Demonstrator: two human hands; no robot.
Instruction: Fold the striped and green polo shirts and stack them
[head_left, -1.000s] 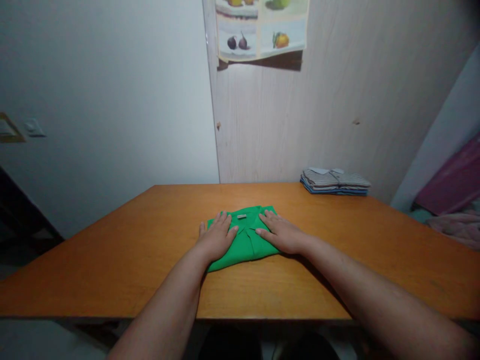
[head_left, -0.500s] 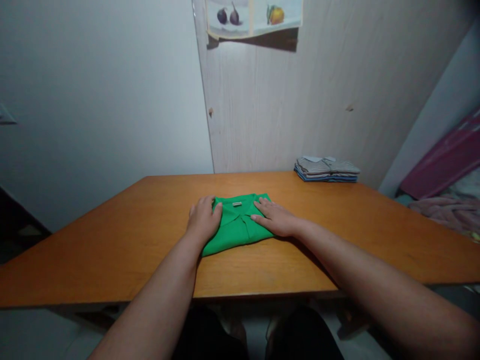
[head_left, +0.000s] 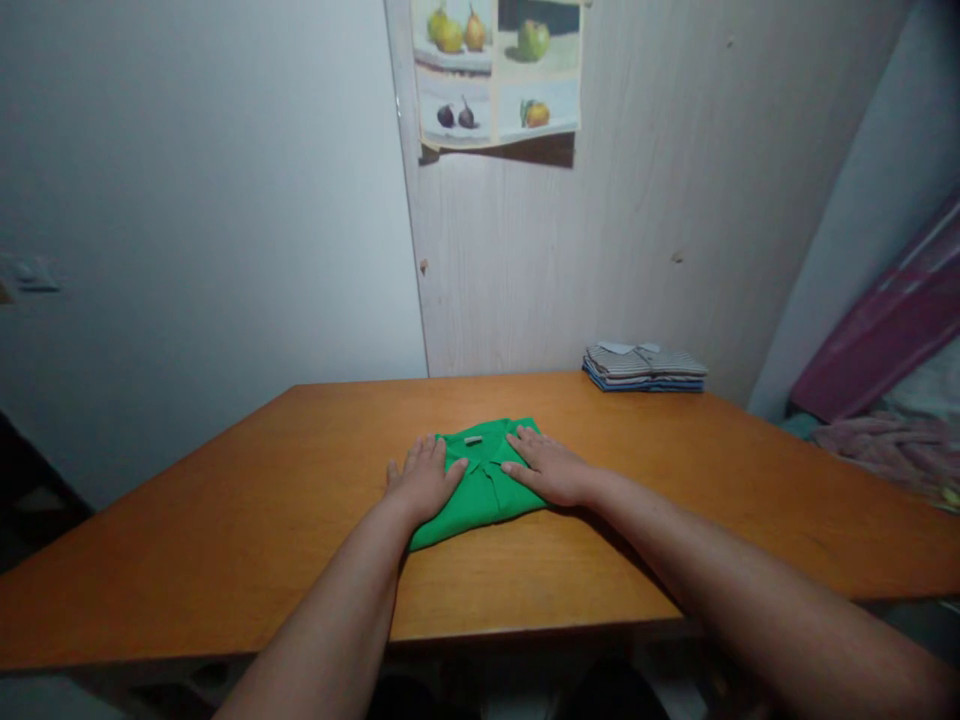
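Note:
A green shirt [head_left: 480, 495], folded into a flat bundle, lies in front of me with its collar and a small pale label facing the far side. My left hand [head_left: 426, 480] rests on its left edge, fingers stretched out and thumb over the cloth. On the right part of the shirt my right hand [head_left: 546, 468] lies flat, fingers spread and pointing toward the collar. Neither hand grips the cloth. The palms hide both side edges of the bundle.
The wooden table [head_left: 247, 520] reaches to the wall. At its back right sits a stack of folded shirts [head_left: 645, 370], striped on top and blue below. Fruit pictures [head_left: 499, 75] hang on the wall. Beyond the right edge lie pink fabrics [head_left: 885, 445].
My left hand has shifted right, from the shirt's edge further onto the cloth, and lies flatter. My right hand stays in place on the shirt. The view has tilted up.

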